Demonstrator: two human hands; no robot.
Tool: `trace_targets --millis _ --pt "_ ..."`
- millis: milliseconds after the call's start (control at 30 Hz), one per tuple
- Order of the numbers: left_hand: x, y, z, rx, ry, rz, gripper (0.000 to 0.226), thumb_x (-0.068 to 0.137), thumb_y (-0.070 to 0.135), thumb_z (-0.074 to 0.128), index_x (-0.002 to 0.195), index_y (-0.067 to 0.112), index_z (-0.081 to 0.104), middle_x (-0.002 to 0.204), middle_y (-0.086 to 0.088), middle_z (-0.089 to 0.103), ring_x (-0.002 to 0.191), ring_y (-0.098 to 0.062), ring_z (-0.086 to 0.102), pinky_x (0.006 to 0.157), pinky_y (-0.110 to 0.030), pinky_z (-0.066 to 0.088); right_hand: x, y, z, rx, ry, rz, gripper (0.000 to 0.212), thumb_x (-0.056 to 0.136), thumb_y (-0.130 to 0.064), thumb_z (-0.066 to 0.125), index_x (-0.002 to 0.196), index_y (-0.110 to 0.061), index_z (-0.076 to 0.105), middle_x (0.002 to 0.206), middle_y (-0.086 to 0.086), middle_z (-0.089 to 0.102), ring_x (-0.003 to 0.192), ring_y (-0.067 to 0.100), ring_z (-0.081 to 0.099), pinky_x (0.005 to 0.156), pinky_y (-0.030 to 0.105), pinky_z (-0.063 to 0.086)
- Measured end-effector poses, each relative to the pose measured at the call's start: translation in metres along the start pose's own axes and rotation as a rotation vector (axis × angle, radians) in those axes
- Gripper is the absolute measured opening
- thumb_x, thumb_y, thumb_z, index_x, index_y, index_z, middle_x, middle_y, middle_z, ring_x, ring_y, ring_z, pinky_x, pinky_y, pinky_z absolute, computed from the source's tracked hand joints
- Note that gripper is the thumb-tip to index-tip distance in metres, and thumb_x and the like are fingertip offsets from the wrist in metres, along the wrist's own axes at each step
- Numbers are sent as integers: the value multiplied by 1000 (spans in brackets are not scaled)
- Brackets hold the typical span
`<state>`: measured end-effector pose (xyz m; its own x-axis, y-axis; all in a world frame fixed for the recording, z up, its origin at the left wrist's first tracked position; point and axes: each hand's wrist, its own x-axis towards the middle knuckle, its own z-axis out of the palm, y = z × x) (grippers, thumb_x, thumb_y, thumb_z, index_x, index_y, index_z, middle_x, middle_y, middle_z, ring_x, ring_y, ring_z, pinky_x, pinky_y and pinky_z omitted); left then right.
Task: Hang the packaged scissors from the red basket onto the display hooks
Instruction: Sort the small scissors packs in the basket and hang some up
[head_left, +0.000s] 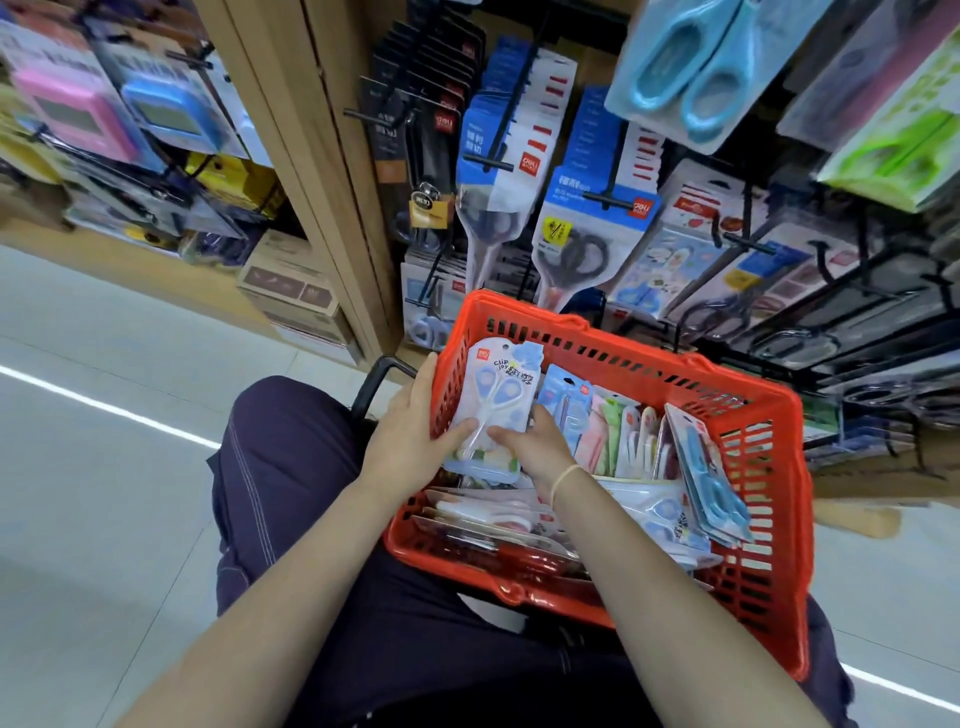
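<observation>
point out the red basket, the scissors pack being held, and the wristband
red basket (613, 347): head view, on its far slotted wall
scissors pack (500, 387): head view, on the blue handles under the blister
wristband (563, 477): head view, on the band across the right wrist

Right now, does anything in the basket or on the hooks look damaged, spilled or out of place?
Nothing stands out. The red basket holds loose, leaning packs, none visibly torn. Both hands, left hand and right hand, hold one blue scissors pack upright.
</observation>
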<state>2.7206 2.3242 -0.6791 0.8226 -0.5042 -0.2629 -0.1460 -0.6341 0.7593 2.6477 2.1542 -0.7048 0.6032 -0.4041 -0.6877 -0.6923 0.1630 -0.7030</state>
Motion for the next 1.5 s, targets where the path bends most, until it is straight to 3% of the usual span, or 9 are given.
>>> trace_targets --millis 267,333,400,533,667,933,1067,1267,1500 --pt "-9 25 -4 84 145 142 100 84 64 68 159 13 27 155 -11 38 143 -25 34 113 -29 25 -50 -10 -47 95 -92 -158 45 88 -8 76 128 -16 56 122 3 71 111 18 69 96 40 56" --pt "-16 49 -9 -88 163 140 83 85 59 71 153 31 33 148 7 45 139 -7 39 113 -18 27 -66 -23 -55 138 -119 -215 48 90 -8 75 132 -17 54 124 3 71 115 21 68 101 45 54" --pt "-24 78 -15 -347 84 69 65 90 36 77 133 53 32 127 28 50 113 18 52 92 -4 40 -84 -38 -59 180 -153 -289 47 91 -7 72 134 -19 54 126 4 71 117 24 67 101 45 52" --pt "-31 106 -28 -716 -176 -65 26 94 38 69 118 39 62 112 14 76 108 -5 70 83 -17 52 -120 -74 -61 244 -198 -431 46 90 -14 73 133 -18 57 127 7 70 119 30 66 101 47 52" --pt "-37 131 -54 -956 -225 -43 48 85 33 79 129 17 66 119 -7 76 108 -26 73 88 -38 57 -149 -109 -61 232 -161 -552 38 91 -17 69 128 -12 63 123 7 72 114 27 69 97 41 56" --pt "-40 175 -105 -1095 -66 127 50 82 19 77 130 11 64 116 -13 76 102 -29 74 82 -38 61 -177 -171 -53 130 106 -679 26 86 -19 79 104 -11 62 96 4 70 81 8 68 71 22 54" --pt "-37 187 -126 -1157 -21 175 55 79 21 71 131 8 61 115 -15 75 97 -28 75 72 -34 61 -187 -195 -51 121 96 -695 20 91 -20 74 103 -5 67 99 14 75 91 28 72 81 45 59" --pt "-30 189 -154 -1166 138 213 42 83 25 71 124 18 66 112 -2 78 101 -20 75 78 -33 61 -189 -229 -50 99 198 -775 3 96 -20 68 95 -19 65 101 11 74 94 32 70 87 53 55" --pt "-30 174 -168 -1193 294 181 60 74 33 80 130 20 65 119 -1 76 110 -25 73 98 -53 56 -189 -262 -43 44 310 -883 9 100 -22 61 92 -19 60 94 7 68 80 15 62 71 27 51"
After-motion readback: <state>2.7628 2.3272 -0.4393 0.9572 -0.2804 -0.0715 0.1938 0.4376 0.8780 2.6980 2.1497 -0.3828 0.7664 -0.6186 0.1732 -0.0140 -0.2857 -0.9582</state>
